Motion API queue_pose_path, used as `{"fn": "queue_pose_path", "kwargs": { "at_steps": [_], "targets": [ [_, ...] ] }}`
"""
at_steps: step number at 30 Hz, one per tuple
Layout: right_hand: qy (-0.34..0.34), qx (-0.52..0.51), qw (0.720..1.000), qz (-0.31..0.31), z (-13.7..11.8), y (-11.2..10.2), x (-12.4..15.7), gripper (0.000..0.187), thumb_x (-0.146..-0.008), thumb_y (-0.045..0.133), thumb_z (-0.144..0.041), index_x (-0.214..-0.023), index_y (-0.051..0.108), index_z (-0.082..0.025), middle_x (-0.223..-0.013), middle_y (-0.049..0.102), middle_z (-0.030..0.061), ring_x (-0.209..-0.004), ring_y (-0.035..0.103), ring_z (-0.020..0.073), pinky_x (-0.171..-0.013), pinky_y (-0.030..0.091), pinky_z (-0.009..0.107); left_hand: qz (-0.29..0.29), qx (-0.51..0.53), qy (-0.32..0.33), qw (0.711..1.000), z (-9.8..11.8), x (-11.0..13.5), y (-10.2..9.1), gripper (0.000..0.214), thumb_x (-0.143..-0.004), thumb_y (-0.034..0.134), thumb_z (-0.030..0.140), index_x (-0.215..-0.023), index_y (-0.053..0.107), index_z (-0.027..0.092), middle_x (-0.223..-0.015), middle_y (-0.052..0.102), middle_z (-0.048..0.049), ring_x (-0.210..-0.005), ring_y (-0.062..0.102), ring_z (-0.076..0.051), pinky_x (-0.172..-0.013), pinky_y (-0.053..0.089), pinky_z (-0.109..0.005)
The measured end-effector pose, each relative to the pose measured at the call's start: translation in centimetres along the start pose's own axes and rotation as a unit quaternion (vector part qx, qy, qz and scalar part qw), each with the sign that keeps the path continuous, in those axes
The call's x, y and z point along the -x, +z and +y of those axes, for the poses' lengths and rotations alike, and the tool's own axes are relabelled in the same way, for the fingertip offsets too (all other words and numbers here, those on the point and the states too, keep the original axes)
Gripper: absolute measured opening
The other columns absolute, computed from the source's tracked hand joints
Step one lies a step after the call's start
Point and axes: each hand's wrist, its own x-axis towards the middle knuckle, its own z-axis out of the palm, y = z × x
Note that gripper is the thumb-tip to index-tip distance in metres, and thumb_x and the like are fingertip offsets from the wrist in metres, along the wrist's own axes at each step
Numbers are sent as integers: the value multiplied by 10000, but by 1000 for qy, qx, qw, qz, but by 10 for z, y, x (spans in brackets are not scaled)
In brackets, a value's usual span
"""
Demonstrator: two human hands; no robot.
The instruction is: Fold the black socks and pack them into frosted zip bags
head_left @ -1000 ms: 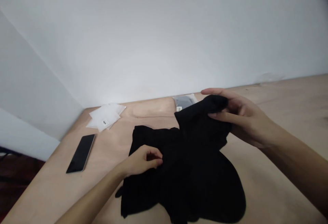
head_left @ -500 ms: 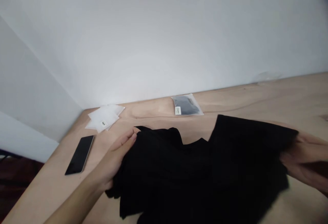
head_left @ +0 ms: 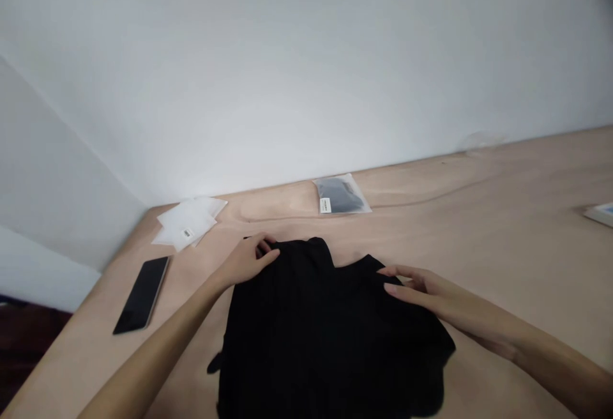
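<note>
Black cloth garment (head_left: 316, 323) lies spread on the wooden bench (head_left: 507, 214), toward its near edge. Left hand (head_left: 246, 260): fingers curled, pinching the garment's far edge. Right hand (head_left: 431, 297): fingers loosely parted, tips resting on its right side, no grip seen. Black phone (head_left: 142, 294) lies near the bench's left edge; white packets (head_left: 186, 222) and a clear bag (head_left: 341, 194) sit along the far edge.

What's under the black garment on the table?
The black garment lies on the wooden table, and only bare wood shows around its edges. What lies directly beneath it is covered and cannot be seen. The left hand and right hand are at its upper edges.
</note>
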Motion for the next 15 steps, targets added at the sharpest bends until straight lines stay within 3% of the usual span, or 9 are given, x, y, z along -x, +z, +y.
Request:
{"fn": "queue_pose_path", "kwargs": {
  "at_steps": [2, 4, 8, 12, 15],
  "targets": [
    [8, -16, 995, -95, -6, -3, -5, 493, -816, 698, -630, -1101, 751, -230, -1054, 779, 91, -1053, 725, 323, -944, 578, 426, -1, -51, -7, 999, -7, 15, -4, 370, -846, 660, 497, -1051, 659, 190, -946, 698, -81, -853, 642, -274, -742, 480, -374],
    [-6, -13, 993, -121, -11, -5, -8, 454, -801, 728, -596, -1042, 766, -213, -1082, 774, 85, -1094, 704, 336, -996, 550, 453, -25, -102, -7, 994, -13, 26, -11, 310, -842, 650, 499, -924, 652, 199, -879, 682, -65, -825, 630, -276, -708, 455, -363],
    [-50, -9, 997, -57, -11, -5, -8, 441, -819, 709, -576, -1099, 749, -238, -1145, 760, 70, -1128, 683, 347, -1033, 522, 494, -54, -121, 7, 991, -16, 35, -24, 334, -943, 477, 469, -750, 571, 213, -784, 638, -34, -729, 595, -230, -653, 431, -334],
    [-54, -38, 998, -24, -8, -5, 0, 420, -837, 715, -541, -1141, 716, -252, -1181, 745, 71, -1111, 686, 334, -1009, 540, 461, -21, -70, 41, 997, 1, 28, -34, 352, -995, 416, 480, -843, 590, 214, -856, 655, -36, -793, 616, -225, -693, 474, -328],
    [-66, -50, 996, 13, -8, -7, 7, 424, -820, 724, -575, -1089, 699, -248, -1120, 751, 70, -1031, 704, 313, -919, 578, 419, 18, -64, 77, 995, 17, 17, -37, 343, -996, 449, 462, -795, 565, 210, -791, 630, -21, -736, 600, -208, -667, 468, -316]
  ]
}}
